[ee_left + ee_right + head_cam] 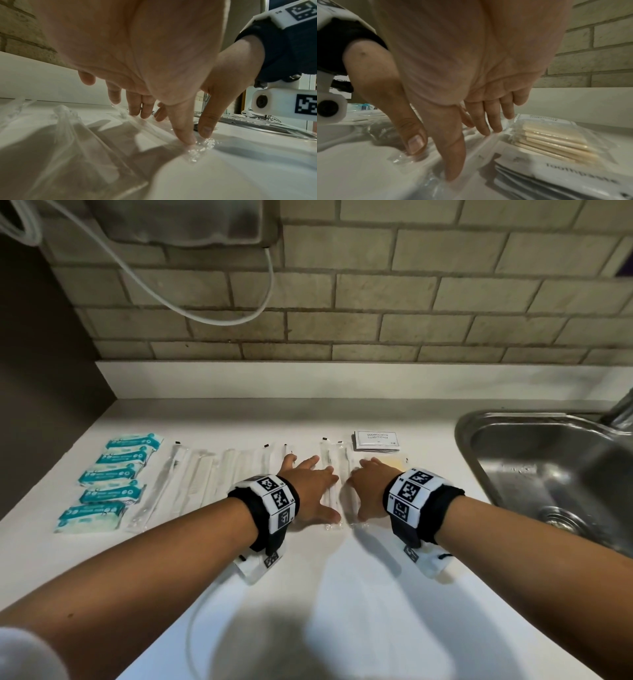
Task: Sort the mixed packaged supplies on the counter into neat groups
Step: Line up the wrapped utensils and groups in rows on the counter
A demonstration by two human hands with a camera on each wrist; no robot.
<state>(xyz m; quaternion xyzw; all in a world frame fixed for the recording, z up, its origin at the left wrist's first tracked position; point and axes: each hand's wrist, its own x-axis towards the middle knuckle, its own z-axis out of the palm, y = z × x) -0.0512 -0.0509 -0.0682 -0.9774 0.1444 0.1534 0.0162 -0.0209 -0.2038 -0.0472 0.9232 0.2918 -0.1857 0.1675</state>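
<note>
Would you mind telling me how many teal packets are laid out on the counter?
5. The teal packets lie in one overlapping column at the counter's far left, from the back to the front. More may be hidden beneath them.

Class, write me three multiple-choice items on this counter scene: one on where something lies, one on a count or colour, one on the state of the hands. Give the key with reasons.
1. Where is the sink?
A. right of the supplies
B. left of them
C. behind the teal packets

2. How many teal packets lie in the column at far left?
A. two
B. five
C. eight

3. What are the left hand and right hand doing?
A. gripping the shampoo sachet
B. fists in the air
C. fingers extended, pressing clear-wrapped packets

Key: A, the basin sits at the counter's right end; B, five are stacked in a column; C, both wrist views show fingertips on clear plastic.
</note>
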